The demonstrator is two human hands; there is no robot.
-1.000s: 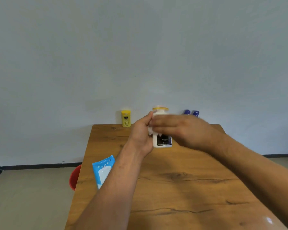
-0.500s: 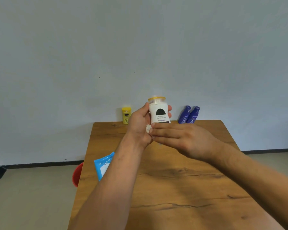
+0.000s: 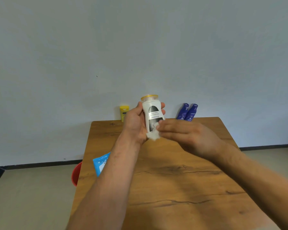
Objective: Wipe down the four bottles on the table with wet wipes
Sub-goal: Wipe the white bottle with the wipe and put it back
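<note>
Nothing here reads clearly. The white bottle (image 3: pixel 152 112) in the left hand (image 3: pixel 135 123) has a black-and-grey label crossed by a pale band with two or three lines of small dark print, too blurred to make out. The wet wipe (image 3: pixel 153 136) under the right hand (image 3: pixel 186 135) hides the label's lower corner. The yellow bottle (image 3: pixel 124 112) at the bench's (image 3: pixel 173 180) far edge has a dark patch with print too small to read. The two blue bottles (image 3: pixel 183 112) show faint pale lettering, also illegible. The blue wipes pack (image 3: pixel 101 164) shows only a white picture and dots.
</note>
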